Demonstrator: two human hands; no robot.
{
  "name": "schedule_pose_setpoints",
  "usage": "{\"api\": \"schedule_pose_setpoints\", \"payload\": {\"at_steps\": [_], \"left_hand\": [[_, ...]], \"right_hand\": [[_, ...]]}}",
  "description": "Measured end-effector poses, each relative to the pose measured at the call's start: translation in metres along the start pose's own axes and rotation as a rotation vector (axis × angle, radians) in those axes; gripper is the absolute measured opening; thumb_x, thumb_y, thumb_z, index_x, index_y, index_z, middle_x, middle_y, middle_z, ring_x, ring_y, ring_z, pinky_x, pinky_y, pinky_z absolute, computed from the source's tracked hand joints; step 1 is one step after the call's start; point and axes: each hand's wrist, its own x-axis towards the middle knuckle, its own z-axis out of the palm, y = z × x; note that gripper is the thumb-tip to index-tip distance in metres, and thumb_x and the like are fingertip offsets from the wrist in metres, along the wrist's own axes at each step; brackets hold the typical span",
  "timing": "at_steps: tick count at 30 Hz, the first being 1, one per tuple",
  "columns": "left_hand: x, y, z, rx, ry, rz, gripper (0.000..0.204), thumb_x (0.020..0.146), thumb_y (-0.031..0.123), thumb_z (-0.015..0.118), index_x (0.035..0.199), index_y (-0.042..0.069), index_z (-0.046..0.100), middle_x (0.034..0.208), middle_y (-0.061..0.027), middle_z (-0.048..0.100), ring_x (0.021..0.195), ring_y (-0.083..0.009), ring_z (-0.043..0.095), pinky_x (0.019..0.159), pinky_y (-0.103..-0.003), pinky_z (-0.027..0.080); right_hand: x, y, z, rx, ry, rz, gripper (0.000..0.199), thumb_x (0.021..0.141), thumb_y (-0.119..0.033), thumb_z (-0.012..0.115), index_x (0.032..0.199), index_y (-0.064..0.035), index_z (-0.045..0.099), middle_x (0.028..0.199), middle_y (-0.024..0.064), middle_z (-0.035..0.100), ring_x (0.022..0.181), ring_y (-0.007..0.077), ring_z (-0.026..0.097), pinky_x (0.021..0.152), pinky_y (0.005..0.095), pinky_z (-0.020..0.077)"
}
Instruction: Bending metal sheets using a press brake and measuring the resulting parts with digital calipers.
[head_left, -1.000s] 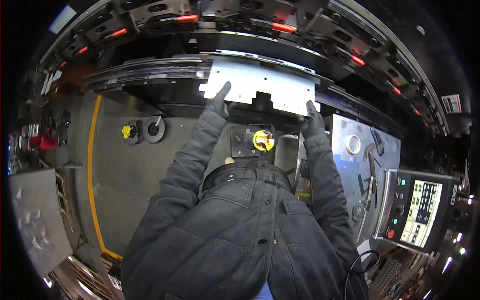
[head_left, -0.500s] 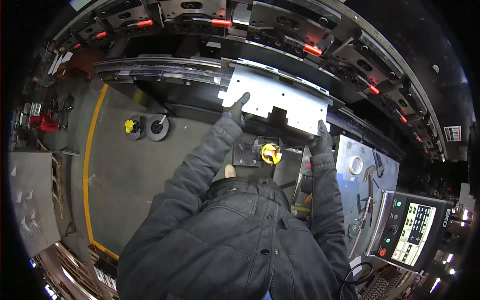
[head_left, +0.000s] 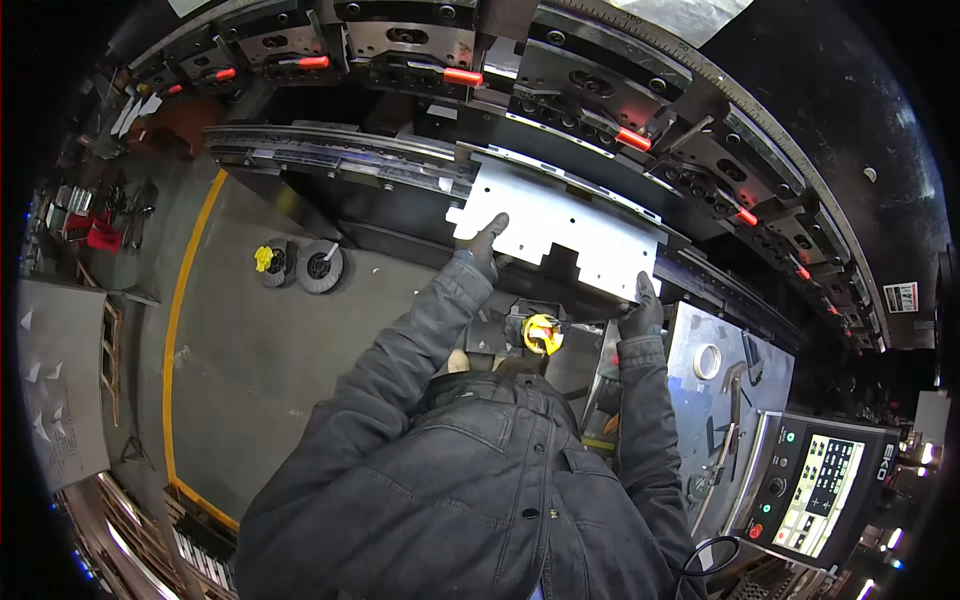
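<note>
— The metal sheet, where does it sit?

— Upper middle of the frame, a flat pale plate with a notched lower edge and a few small holes. Its far edge lies against the long dark bed of the press machine, under the row of clamps with red handles.

— Who has hold of it?

— Both gloved hands. The left hand is at the sheet's lower left edge, fingers curled up onto the plate, thumb side underneath as far as I can see. The right hand is at the lower right corner, fingers closed on the edge from below.

— Are the grips tight?

— Both hands are closed on the metal; how hard they press I cannot tell. The gloves are dark, and the fingertips of the right one are partly hidden behind the plate.

— What lies around?

— Below the sheet, centre of the frame, a yellow round part on a dark block. To the right, a shiny steel table with a round hole and tools on it. Lower right, a control panel with a lit screen and coloured buttons. Left of centre, two round discs on the grey floor, one with a yellow piece, and a curved yellow line painted on the floor. The person's dark jacket fills the bottom middle.
</note>
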Motion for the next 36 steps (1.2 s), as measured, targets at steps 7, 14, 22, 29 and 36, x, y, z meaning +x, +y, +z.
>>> {"api": "schedule_pose_setpoints", "payload": {"at_steps": [7,14,22,29,36], "left_hand": [[0.003,0.003,0.0,-0.023,-0.01,-0.008,0.038,0.079,0.024,0.052,0.114,0.01,0.045,0.116,-0.0089,0.044,0.095,-0.0199,0.049,0.067,-0.033,0.048],[-0.002,0.003,-0.001,-0.04,-0.012,-0.018,0.038,0.079,0.023,0.052,0.114,0.009,0.045,0.115,-0.0106,0.045,0.094,-0.0206,0.05,0.068,-0.034,0.048],[0.004,0.009,-0.003,-0.043,-0.053,-0.021,0.037,0.08,0.021,0.051,0.114,0.008,0.044,0.113,-0.0125,0.046,0.093,-0.0214,0.052,0.069,-0.036,0.049],[0.005,0.009,-0.004,-0.039,-0.133,-0.034,0.037,0.08,0.02,0.051,0.114,0.007,0.043,0.112,-0.0141,0.047,0.092,-0.0221,0.053,0.07,-0.037,0.05],[-0.012,0.026,-0.031,-0.312,-0.418,-0.165,0.04,0.083,0.029,0.047,0.117,0.009,0.039,0.118,-0.0088,0.043,0.101,-0.0292,0.047,0.071,-0.041,0.049]], "right_hand": [[0.007,0.007,-0.005,-0.131,0.0,-0.023,0.037,0.08,-0.026,0.049,0.098,0.0069,0.052,0.087,0.0126,0.055,0.062,0.013,0.051,0.049,0.0188,0.0413],[0.005,0.009,0.002,-0.13,0.007,0.028,0.034,0.081,-0.026,0.048,0.097,0.004,0.053,0.081,0.0097,0.054,0.055,0.0112,0.047,0.043,0.0179,0.0365],[-0.002,0.005,0.01,-0.099,0.032,0.068,0.03,0.081,-0.026,0.048,0.094,0.0002,0.053,0.073,0.0058,0.052,0.046,0.0089,0.043,0.036,0.0167,0.03],[0.001,-0.016,-0.007,-0.011,-0.01,0.052,0.028,0.081,-0.026,0.048,0.093,-0.0022,0.053,0.069,0.0036,0.051,0.042,0.008,0.041,0.033,0.0162,0.0275],[0.003,-0.041,-0.028,0.319,-0.572,-0.011,0.03,0.077,-0.026,0.055,0.096,-0.0018,0.052,0.075,0.0051,0.055,0.054,0.0116,0.049,0.045,0.0181,0.0388]]}}
